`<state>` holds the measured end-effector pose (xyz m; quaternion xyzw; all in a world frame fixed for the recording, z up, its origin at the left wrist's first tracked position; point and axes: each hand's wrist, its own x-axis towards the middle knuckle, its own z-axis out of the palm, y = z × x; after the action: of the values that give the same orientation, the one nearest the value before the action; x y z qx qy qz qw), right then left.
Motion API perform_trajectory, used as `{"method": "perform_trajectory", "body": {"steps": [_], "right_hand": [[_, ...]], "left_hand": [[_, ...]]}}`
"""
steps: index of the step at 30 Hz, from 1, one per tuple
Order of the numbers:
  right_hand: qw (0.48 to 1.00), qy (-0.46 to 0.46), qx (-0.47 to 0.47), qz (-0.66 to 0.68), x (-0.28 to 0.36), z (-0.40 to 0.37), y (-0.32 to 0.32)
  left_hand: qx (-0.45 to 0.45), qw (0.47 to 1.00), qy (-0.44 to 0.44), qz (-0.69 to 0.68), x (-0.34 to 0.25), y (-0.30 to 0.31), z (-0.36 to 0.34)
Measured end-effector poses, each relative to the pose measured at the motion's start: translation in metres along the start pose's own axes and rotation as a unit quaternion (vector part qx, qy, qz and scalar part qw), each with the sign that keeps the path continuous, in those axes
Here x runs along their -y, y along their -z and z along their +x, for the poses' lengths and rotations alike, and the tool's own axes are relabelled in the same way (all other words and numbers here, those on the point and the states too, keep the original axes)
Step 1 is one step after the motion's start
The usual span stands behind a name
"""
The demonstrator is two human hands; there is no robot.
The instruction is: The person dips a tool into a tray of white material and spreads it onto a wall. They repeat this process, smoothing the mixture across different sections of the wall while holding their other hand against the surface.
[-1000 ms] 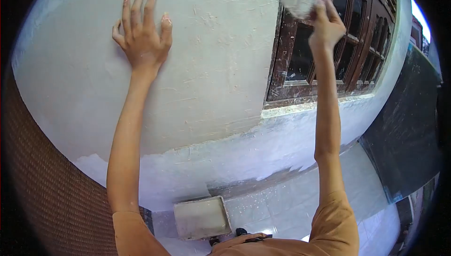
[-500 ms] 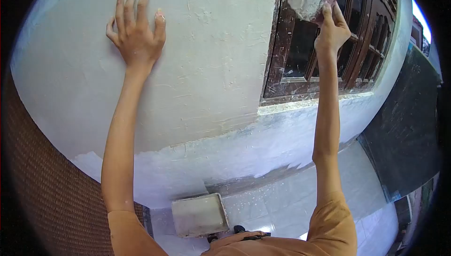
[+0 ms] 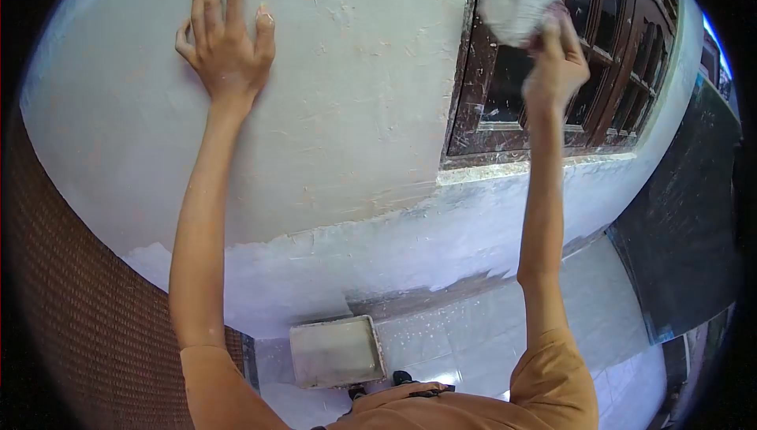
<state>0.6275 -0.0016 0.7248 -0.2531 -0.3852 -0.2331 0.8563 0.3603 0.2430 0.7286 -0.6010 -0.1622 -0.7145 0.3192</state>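
My left hand (image 3: pixel 226 45) rests with fingers spread against the pale, rough-coated wall (image 3: pixel 347 106); some white stuff shows on its thumb tip. In my right hand (image 3: pixel 558 67) is a flat putty scraper (image 3: pixel 516 8), smeared whitish, with a reddish part at the grip. It is raised in front of the dark wooden window (image 3: pixel 505 75), and both hand and scraper are slightly blurred. Whether the scraper touches anything cannot be made out. Ridges and small flecks mark the wall between my hands.
A shallow rectangular tray (image 3: pixel 337 353) sits on the tiled floor (image 3: pixel 426 339) near my feet, with white spots beside it. Woven matting (image 3: pixel 79 304) borders the left. A dark panel (image 3: pixel 678 209) leans at the right, past the window sill (image 3: pixel 544 168).
My right hand has dropped slightly, and the scraper has turned a little, showing a more evenly white face. My left hand stays on the wall. The view has shifted slightly.
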Motion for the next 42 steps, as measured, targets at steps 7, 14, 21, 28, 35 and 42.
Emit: {"method": "perform_trajectory", "body": {"steps": [7, 14, 21, 28, 35, 42], "right_hand": [[0.991, -0.049, 0.113, -0.059, -0.023, -0.065, -0.023], [0.998, -0.042, 0.022, -0.033, 0.004, -0.043, 0.021], [0.953, -0.249, 0.161, -0.062, 0.048, -0.201, 0.022], [0.831, -0.478, 0.239, -0.154, 0.077, -0.421, 0.044], [0.659, -0.480, 0.432, -0.385, 0.083, -0.645, 0.119], [0.619, -0.438, 0.542, -0.362, 0.083, -0.778, 0.178]], "left_hand": [[0.011, 0.999, -0.025, 0.037, -0.004, 0.007, 0.004], [0.125, 0.987, 0.043, 0.096, -0.005, 0.020, -0.016], [0.184, 0.939, 0.266, -0.116, -0.029, 0.161, -0.147], [0.279, 0.696, 0.634, -0.187, -0.028, 0.356, -0.366], [0.304, 0.397, 0.866, -0.026, -0.043, 0.521, -0.536], [0.207, 0.123, 0.970, 0.010, -0.070, 0.577, -0.608]]}}
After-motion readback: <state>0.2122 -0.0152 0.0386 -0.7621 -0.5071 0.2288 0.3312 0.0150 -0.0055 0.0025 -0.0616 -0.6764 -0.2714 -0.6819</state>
